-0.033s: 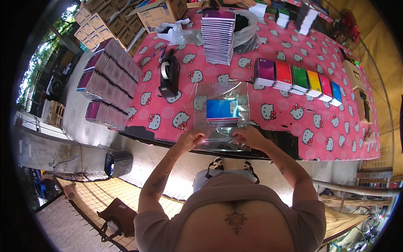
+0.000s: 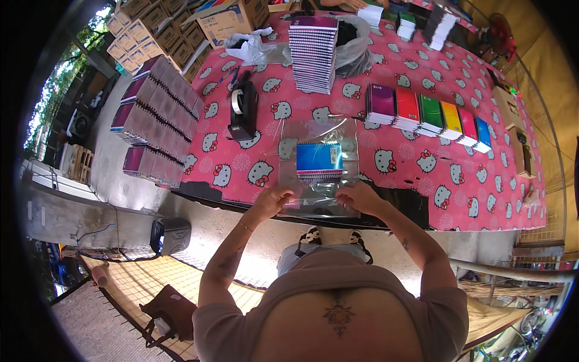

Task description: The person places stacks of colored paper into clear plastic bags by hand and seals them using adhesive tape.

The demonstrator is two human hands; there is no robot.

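Observation:
A small stack of spiral notebooks with a blue cover on top [image 2: 319,157] lies on a clear plastic sheet [image 2: 295,130] near the table's front edge. My left hand [image 2: 276,200] pinches the sheet's near left part, fingers closed. Opposite it, my right hand [image 2: 357,197] has its fingertips closed on the near right part. Both hands are just in front of the notebooks, apart from them. Whether the plastic is a single sheet or a bag, I cannot tell.
A black tape dispenser [image 2: 243,110] stands to the left. Behind is a tall notebook stack [image 2: 312,57]; a row of coloured notebook stacks [image 2: 430,114] is at right. Wrapped notebook stacks [image 2: 158,111] stand at left, cartons [image 2: 232,23] at the back. Another person's hand [image 2: 353,3] shows at the far edge.
The near part of the plastic between my hands has shifted slightly and its folds and glare look different. My right fingers have moved a little; the notebooks stay in place.

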